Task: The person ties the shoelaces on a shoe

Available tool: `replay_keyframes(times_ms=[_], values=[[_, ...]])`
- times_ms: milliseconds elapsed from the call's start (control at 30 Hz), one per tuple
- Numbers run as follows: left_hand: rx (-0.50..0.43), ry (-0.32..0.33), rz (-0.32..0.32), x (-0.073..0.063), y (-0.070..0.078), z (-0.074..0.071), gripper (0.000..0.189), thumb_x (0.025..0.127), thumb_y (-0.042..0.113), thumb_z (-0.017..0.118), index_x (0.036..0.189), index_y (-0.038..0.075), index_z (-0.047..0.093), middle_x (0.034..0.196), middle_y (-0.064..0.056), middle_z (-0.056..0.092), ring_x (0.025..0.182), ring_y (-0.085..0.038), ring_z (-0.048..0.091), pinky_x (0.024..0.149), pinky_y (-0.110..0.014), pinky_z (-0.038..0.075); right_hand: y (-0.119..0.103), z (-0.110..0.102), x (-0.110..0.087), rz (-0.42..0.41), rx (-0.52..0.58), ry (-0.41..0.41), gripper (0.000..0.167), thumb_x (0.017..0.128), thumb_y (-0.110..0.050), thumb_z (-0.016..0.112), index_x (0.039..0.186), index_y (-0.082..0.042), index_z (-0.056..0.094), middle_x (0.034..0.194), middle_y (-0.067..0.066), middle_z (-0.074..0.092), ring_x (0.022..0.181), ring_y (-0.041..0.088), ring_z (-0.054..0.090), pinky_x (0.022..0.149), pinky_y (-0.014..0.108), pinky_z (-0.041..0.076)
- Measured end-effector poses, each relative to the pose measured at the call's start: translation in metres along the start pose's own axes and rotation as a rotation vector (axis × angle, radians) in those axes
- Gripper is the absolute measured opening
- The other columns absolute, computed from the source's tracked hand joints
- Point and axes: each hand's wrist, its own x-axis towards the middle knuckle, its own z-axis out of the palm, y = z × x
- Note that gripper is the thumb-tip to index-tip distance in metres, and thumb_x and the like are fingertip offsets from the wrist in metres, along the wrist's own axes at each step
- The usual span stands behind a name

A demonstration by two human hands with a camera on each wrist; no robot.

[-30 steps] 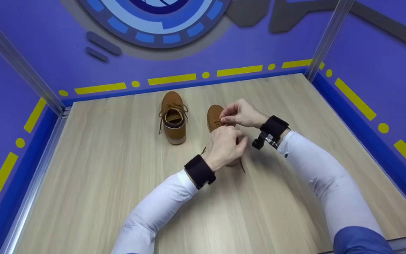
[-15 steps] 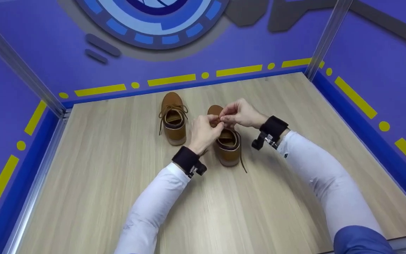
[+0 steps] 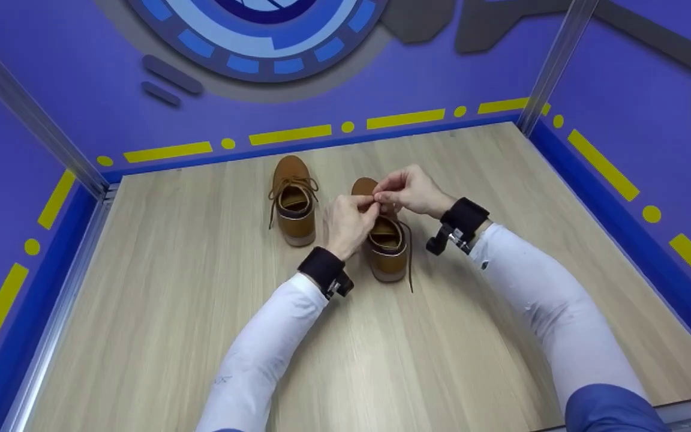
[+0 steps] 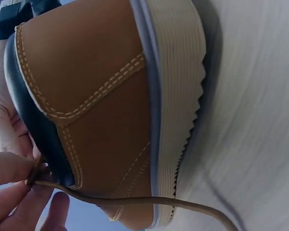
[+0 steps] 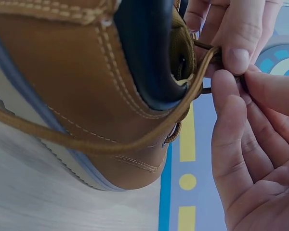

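A brown lace-up shoe with a dark padded collar stands on the table, toe pointing away. Over its tongue both hands meet. My left hand pinches the brown shoelace between thumb and fingers. From the other side my right hand pinches the lace too, its fingertips almost touching the left ones. In the right wrist view a lace end runs from the fingers down across the shoe's side. Fingers partly cover the knot area, so how the laces cross there cannot be made out.
A matching brown shoe, its laces tied in a bow, stands to the left of the worked one. Blue panels with yellow marks border the wooden table at the back and sides.
My left hand has moved forward and left from above the shoe's opening to meet the right hand at the laces, and now pinches there. My right hand has stayed nearly in place.
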Motion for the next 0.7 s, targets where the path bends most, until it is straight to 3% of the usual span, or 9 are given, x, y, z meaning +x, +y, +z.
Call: replay_keyframes(times_ms=[167, 333, 533, 700], values=[[-0.047, -0.006, -0.004, 0.002, -0.002, 0.002, 0.019, 0.093, 0.024, 0.072, 0.105, 0.016, 0.086, 0.099, -0.001, 0.083, 0.086, -0.02, 0.077, 0.073, -0.038, 0.058, 0.003, -0.002, -0.003, -0.017, 0.018, -0.004, 0.023, 0.094, -0.013, 0.08, 0.11, 0.003, 0.078, 0.095, 0.024, 0.079, 0.065, 0.017, 0.072, 0.054, 0.024, 0.056], [-0.132, -0.021, -0.041, 0.003, -0.007, 0.003, 0.02, 0.095, 0.022, 0.072, 0.105, 0.011, 0.085, 0.098, -0.003, 0.082, 0.087, -0.017, 0.075, 0.075, -0.033, 0.058, 0.008, -0.005, -0.009, 0.017, -0.027, -0.06, 0.034, 0.09, -0.016, 0.084, 0.118, -0.001, 0.075, 0.103, 0.019, 0.078, 0.072, 0.018, 0.073, 0.053, 0.019, 0.051], [-0.21, -0.039, -0.077, 0.003, -0.008, 0.003, 0.02, 0.096, 0.018, 0.07, 0.106, 0.006, 0.083, 0.097, -0.007, 0.081, 0.086, -0.018, 0.074, 0.078, -0.031, 0.058, 0.014, 0.0, -0.01, -0.004, -0.155, -0.117, 0.037, 0.081, -0.017, 0.092, 0.112, -0.003, 0.077, 0.1, 0.017, 0.077, 0.078, 0.014, 0.068, 0.068, 0.019, 0.055], [-0.231, -0.047, -0.074, 0.005, -0.008, 0.003, 0.019, 0.095, 0.018, 0.071, 0.105, 0.006, 0.083, 0.098, -0.007, 0.081, 0.088, -0.019, 0.074, 0.079, -0.031, 0.057, 0.013, 0.003, -0.009, -0.047, -0.19, -0.091, 0.03, 0.082, -0.017, 0.092, 0.102, -0.003, 0.075, 0.09, 0.012, 0.075, 0.075, 0.013, 0.067, 0.066, 0.019, 0.054]])
